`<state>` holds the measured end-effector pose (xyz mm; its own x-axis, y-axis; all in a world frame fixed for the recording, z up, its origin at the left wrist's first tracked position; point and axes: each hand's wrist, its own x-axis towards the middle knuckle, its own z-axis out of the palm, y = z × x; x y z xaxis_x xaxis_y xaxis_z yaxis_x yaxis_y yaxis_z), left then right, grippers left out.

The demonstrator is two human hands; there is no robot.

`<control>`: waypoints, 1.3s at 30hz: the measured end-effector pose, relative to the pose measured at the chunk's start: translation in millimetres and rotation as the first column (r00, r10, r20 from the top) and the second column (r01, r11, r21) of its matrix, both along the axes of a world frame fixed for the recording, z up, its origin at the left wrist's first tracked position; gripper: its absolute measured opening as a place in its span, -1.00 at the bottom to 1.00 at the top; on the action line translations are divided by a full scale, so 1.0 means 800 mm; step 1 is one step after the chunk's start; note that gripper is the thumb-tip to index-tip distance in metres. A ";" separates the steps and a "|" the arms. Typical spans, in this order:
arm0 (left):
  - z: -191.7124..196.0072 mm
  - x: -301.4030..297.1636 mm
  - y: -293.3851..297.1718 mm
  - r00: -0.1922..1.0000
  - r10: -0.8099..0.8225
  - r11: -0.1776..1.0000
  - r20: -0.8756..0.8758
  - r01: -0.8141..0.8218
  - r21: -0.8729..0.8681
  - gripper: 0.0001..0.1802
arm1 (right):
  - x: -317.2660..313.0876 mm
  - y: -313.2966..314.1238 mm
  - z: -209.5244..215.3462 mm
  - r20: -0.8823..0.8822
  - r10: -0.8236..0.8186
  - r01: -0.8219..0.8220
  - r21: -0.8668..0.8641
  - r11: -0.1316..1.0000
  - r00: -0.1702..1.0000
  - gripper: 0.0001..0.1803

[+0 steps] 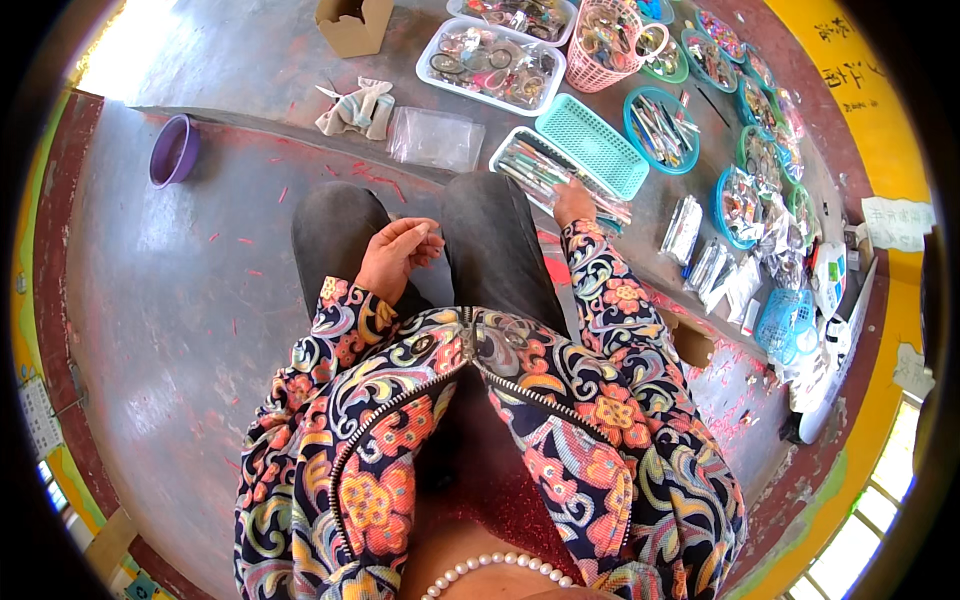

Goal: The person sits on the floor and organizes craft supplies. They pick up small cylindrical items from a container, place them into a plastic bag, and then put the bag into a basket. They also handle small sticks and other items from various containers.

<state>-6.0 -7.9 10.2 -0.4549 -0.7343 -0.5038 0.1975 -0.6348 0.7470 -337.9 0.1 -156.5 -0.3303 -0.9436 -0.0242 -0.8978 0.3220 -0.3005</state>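
The right hand [572, 202] is reaching into the white tray of pens [525, 160], whose length is running away rightward, fingers hidden; the left hand [395, 255] is curling loosely, empty, nearer the lap.

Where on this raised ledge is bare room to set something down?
Bare grey ledge lies left of the brown cardboard box, above the purple bowl. Crowded to the right: the white tray under the right hand, teal basket, blue bowls. The left hand rests over the knee.
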 end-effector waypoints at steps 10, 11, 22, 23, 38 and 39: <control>-0.002 -0.001 0.000 1.000 0.006 1.000 -0.003 -0.006 0.012 -0.79 | -0.020 -0.012 0.000 0.095 -0.105 0.095 0.104 0.990 0.990 -0.62; 0.000 0.000 0.001 1.000 0.007 1.000 -0.003 -0.007 0.012 -0.79 | -0.021 -0.009 0.002 0.108 -0.077 0.073 0.039 0.997 0.991 -0.61; -0.002 0.002 0.002 1.000 0.012 1.000 -0.007 -0.012 0.016 -0.78 | -0.032 -0.010 -0.027 0.188 -0.363 0.313 0.249 0.916 0.913 -0.59; -0.001 0.004 0.003 1.000 0.020 1.000 -0.003 -0.020 0.017 -0.78 | -0.034 -0.013 -0.036 0.208 -0.354 0.289 0.287 0.913 0.912 -0.59; -0.003 -0.001 0.001 1.000 0.004 1.000 -0.001 -0.004 0.017 -0.79 | -0.076 -0.010 -0.053 0.840 -0.390 0.434 0.532 0.727 -0.376 -0.49; -0.003 -0.001 0.001 1.000 0.001 1.000 -0.003 -0.001 0.018 -0.79 | -0.076 -0.009 -0.054 0.854 -0.389 0.456 0.515 0.726 -0.345 -0.55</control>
